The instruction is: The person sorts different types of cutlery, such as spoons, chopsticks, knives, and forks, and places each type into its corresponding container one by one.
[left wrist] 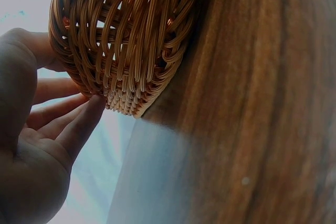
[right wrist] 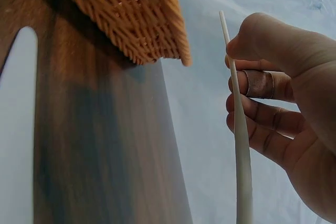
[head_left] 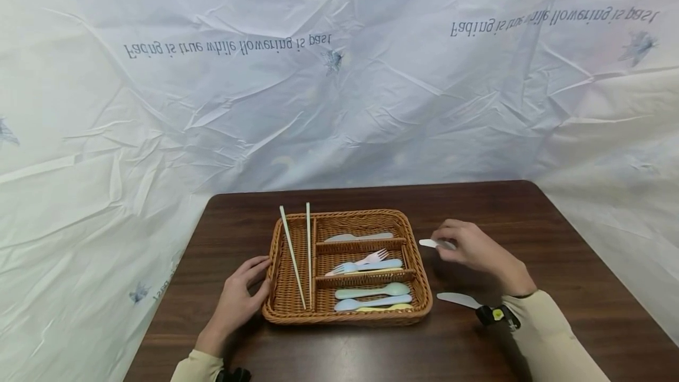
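Note:
A brown woven cutlery basket (head_left: 350, 318) sits on the table. My left hand (head_left: 241, 296) rests against its left side, the fairly straight fingers (left wrist: 84, 124) touching the weave. To the right of the basket, my right hand (head_left: 469, 246) pinches a white knife (right wrist: 241, 150) between thumb and fingers, above the table. The right wrist view shows this knife nearly edge-on. Another white knife (head_left: 458, 299) lies on the table near my right wrist. Inside the basket are two pale chopsticks (head_left: 309, 252) leaning over the far rim, a whitish knife (head_left: 366, 236), forks (head_left: 379, 264) and spoons (head_left: 371, 292).
Dividers split the basket into a long left compartment and three stacked right ones: knife at the back, forks in the middle, spoons in front. The dark wooden table (head_left: 350, 352) extends around it. A white printed sheet (head_left: 339, 105) hangs behind and beside the table.

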Tool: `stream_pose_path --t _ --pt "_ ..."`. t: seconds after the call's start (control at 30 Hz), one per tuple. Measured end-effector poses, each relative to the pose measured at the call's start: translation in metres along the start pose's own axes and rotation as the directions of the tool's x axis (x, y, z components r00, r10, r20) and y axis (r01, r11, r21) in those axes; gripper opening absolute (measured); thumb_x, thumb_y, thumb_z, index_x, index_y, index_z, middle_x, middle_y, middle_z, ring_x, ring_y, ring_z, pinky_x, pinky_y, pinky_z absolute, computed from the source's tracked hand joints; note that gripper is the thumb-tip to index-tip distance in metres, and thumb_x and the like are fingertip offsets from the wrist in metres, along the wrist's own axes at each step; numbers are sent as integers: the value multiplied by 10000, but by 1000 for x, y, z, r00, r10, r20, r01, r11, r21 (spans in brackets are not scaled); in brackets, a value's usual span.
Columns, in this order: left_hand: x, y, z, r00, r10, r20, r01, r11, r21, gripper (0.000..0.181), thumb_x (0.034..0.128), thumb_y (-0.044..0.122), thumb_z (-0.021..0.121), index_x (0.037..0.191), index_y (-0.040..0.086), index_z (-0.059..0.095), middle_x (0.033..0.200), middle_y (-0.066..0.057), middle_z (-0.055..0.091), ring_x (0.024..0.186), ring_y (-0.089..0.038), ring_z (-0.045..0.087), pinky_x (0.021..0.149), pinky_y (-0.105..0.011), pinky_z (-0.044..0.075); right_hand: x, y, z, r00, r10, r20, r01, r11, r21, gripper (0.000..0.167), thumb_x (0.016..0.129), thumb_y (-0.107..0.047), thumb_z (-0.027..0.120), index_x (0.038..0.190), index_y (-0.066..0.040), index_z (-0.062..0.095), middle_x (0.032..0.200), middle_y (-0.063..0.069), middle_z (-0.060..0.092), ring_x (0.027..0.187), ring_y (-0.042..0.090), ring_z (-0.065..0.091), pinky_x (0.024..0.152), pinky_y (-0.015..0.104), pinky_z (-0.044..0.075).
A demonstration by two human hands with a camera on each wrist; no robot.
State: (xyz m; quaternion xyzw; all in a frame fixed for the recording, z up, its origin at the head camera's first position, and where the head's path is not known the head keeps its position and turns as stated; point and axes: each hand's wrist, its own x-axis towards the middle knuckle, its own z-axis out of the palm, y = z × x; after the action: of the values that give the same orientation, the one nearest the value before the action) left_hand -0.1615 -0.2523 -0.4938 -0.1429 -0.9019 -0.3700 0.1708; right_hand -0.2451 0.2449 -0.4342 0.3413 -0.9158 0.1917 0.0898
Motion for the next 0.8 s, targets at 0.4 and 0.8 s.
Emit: stream_pose_path --t 0.4,0.8 --pt "0 1 0 1000 -8 11 8 1000 -4 377 884 59 668 1260 30 645 1274 -94 584 1151 -264 613 860 -376 597 17 -7 0 999 -42 -25 42 999 -8 150 847 -115 717 994 -138 738 976 -32 633 746 41 562 566 207 492" --pt "-1 -2 0 1000 12 -4 -12 1000 1 382 874 33 675 1254 16 645 1273 -105 588 1139 -270 618 850 -387 600 47 -26 0 993 -118 6 118 993 -7 162 877 -142 697 1032 -123 737 988 -24 623 786 66 569 602 234 512"
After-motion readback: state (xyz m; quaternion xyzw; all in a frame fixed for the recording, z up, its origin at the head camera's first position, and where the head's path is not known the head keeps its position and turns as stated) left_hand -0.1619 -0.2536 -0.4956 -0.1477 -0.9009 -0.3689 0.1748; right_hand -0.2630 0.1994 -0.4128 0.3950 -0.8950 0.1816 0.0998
